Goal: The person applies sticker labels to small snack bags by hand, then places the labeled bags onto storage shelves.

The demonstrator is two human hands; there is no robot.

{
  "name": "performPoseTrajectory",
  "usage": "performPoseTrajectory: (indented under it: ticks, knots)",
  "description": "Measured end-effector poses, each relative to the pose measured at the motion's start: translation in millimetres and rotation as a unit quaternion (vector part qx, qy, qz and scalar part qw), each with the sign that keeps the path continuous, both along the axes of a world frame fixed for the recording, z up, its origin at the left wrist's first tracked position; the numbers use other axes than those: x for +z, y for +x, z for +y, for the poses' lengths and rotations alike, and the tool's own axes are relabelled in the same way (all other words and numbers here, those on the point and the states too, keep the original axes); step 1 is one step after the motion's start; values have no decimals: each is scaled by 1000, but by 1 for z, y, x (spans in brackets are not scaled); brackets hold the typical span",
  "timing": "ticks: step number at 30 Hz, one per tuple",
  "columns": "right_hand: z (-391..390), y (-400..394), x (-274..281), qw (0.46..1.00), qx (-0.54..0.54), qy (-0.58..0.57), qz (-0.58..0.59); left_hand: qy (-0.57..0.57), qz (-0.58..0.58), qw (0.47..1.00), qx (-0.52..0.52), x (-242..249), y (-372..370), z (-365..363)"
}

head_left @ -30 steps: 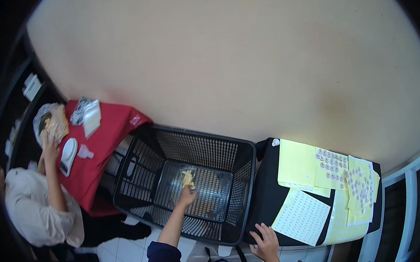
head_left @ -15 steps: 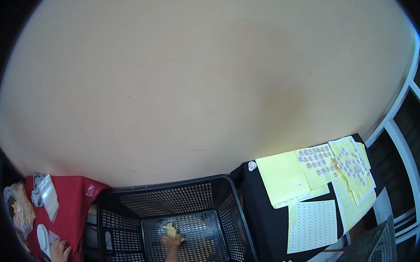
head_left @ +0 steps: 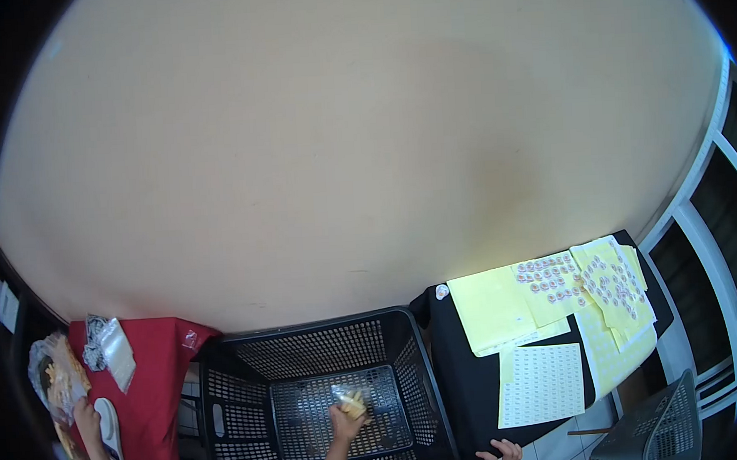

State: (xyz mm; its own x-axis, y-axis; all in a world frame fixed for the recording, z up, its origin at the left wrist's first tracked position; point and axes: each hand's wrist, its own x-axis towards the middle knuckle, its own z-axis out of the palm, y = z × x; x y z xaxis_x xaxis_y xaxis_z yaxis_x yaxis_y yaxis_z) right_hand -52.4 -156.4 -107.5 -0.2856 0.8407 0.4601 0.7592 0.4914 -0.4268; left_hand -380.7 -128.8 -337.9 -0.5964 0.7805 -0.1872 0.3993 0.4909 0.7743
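L grip [head_left: 344,424] closed on clear bag w/ yellowish pcs [head_left: 353,404], prob. to steady it; blk basket [head_left: 315,326] around grip. R grip [head_left: 504,456] open, empty, by blk-covered surface [head_left: 460,383], maybe for balance.

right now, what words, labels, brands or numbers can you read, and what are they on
No text can be read here.
Printed sheet: rows of print, too small.
Round stickers: marks too small.
Pale marks on the red cloth: blurred.
Clear bag: no text visible.
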Motion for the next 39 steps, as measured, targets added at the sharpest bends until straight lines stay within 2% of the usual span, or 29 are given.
performPoseTrajectory:
  ticks: [7,8,10,12,15,17,19,21,23,25,26,29,33,35,37,38,39]
  knots:
    - [50,-19,33,980,86,72,167,159,-1,984,-77,136,68,41]
    - [66,-18,14,978,82,23,188,204,17,976,-76,143,77,46]
    - [91,-29,56,966,110,-21,234,232,56,968,-81,210,112,50]
    - [113,-26,75,950,142,-63,271,282,63,954,-81,243,148,60]
    - [141,0,99,906,184,-156,348,346,22,931,-113,295,207,73]
    - [159,22,102,858,217,-218,412,322,4,939,-124,323,242,77]
    - [165,45,122,781,222,-282,511,296,23,948,-115,337,268,77]
    - [177,66,127,784,221,-280,508,269,66,950,-146,353,287,78]
    - [185,85,132,786,219,-282,505,274,34,949,-154,352,297,80]
    - [190,100,139,788,254,-284,484,342,-197,903,-170,346,302,87]
    - [189,107,142,777,269,-291,490,420,-275,854,-139,347,312,91]
    - [188,124,138,770,297,-285,489,435,-336,827,-120,367,333,93]
    - [188,141,148,778,299,-230,502,432,-320,837,-103,362,362,99]
    - [189,153,141,784,306,-226,491,455,-277,840,-110,362,374,101]
    - [190,164,137,793,291,-241,478,446,-291,842,-86,365,385,101]
    - [191,170,140,820,288,-203,451,434,-304,844,-80,365,388,101]
    - [191,172,141,821,285,-202,452,422,-316,847,-75,365,391,101]
